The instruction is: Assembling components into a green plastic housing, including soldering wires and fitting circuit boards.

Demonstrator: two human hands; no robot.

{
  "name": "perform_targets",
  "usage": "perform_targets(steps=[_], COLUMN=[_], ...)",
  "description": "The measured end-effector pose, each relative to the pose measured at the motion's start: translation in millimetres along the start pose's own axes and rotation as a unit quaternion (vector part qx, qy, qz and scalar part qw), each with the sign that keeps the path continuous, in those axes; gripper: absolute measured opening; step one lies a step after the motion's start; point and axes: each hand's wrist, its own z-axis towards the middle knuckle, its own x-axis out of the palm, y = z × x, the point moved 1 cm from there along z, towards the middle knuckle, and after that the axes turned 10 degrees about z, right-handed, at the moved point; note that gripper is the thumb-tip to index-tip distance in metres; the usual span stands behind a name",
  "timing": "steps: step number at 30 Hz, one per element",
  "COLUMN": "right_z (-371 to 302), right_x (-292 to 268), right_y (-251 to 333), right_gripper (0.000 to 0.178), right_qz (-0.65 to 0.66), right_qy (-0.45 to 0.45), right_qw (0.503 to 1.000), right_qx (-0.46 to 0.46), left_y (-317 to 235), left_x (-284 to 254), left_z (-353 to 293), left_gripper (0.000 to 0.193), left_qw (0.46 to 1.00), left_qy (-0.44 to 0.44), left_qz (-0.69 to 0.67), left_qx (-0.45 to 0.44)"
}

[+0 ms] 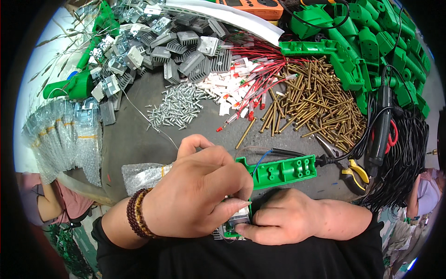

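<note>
My left hand [200, 186], with a beaded bracelet at its wrist, is bent over my lap at the table's front edge. Its thumb and fingers are pinched together, and what they hold is hidden. A thin wire [151, 124] runs from the far left up to this hand's knuckles. My right hand [278, 217] is curled round a small silver-and-green electrical part [238, 218], mostly covered by both hands. Just beyond lies a green plastic housing half [290, 172], with a black cable [292, 153] and a blue wire [261, 160] at its end.
Bubble-wrap pouches [144, 176] lie at the left. Heat sinks [186, 60], silver screws [179, 104], red-wired indicator lamps [251, 100] and brass-coloured screws [316, 102] are piled behind. Green housings [371, 44], a soldering iron [383, 121] and yellow-handled pliers [355, 176] sit at the right.
</note>
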Motion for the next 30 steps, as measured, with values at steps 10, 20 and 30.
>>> perform_targets(steps=[10,20,30], right_z=[-0.7,-5.2,-5.0], right_x=[0.5,2.7,-1.6], right_y=[-1.4,-3.4,-2.2], right_gripper=[0.014,0.018,0.014], right_qz=[0.012,0.002,0.001], right_qy=[-0.012,-0.015,-0.002], right_qw=[1.000,1.000,1.000], right_qx=[-0.003,-0.005,0.007], left_y=[2.1,3.4,10.1], left_x=[-35.7,-30.1,-25.8], left_z=[7.5,26.5,34.5], left_gripper=[0.024,0.019,0.009], left_qw=[0.985,0.969,0.954], left_qy=[0.073,0.209,0.276], left_qz=[0.152,0.082,0.015], left_qx=[0.027,0.101,0.114])
